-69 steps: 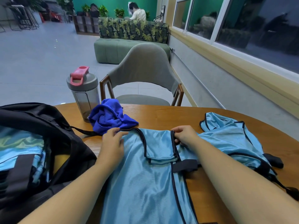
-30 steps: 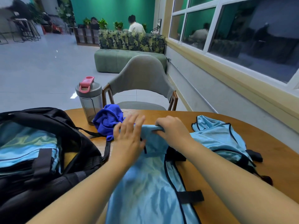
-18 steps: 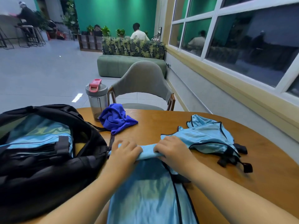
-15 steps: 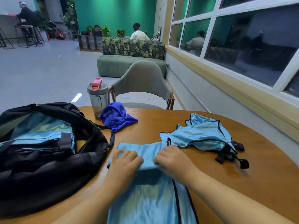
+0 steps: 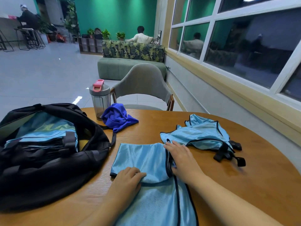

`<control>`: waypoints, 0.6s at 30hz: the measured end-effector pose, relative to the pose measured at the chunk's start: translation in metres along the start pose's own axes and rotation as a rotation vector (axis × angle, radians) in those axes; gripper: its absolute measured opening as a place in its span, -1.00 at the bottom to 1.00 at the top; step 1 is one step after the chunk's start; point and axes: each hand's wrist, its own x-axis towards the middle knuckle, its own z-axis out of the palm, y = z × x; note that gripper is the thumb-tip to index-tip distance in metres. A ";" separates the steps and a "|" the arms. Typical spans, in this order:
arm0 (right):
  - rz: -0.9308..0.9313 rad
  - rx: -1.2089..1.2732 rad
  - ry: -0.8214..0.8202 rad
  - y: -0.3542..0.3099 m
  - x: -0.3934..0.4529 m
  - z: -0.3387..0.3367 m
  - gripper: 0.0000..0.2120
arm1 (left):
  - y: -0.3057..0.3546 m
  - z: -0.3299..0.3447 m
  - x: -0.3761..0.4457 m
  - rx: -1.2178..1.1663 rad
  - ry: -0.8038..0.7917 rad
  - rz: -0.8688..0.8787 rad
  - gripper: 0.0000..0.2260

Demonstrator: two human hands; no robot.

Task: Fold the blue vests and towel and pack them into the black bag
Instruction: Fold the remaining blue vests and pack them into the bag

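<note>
— Where is the vest (image 5: 146,162) lying?
— On the bench (image 5: 244,185), top part folded over; it is pinched by the left hand (image 5: 128,178) at the fold's near edge and pressed by the flat, spread right hand (image 5: 180,159).
— And beyond?
— A second vest (image 5: 202,136) is crumpled just right, the towel (image 5: 118,117) behind, the bag (image 5: 48,154) open at left, a bottle (image 5: 100,100) beside the towel.
</note>
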 end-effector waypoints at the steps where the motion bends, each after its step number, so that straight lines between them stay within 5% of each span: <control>1: 0.037 -0.037 -0.013 -0.002 0.008 -0.001 -0.28 | -0.001 0.001 -0.001 0.005 0.003 0.002 -0.78; 8: 0.194 -0.056 -0.038 0.004 0.054 0.012 -0.22 | 0.002 -0.005 0.001 -0.016 0.010 0.011 -0.80; 15: 0.315 0.231 -0.120 0.033 0.074 0.019 -0.71 | 0.001 -0.004 -0.001 -0.109 -0.064 -0.053 -0.70; 18: 0.390 0.317 -0.128 0.041 0.083 0.023 -0.76 | 0.001 -0.007 0.002 -0.161 -0.123 0.026 -0.71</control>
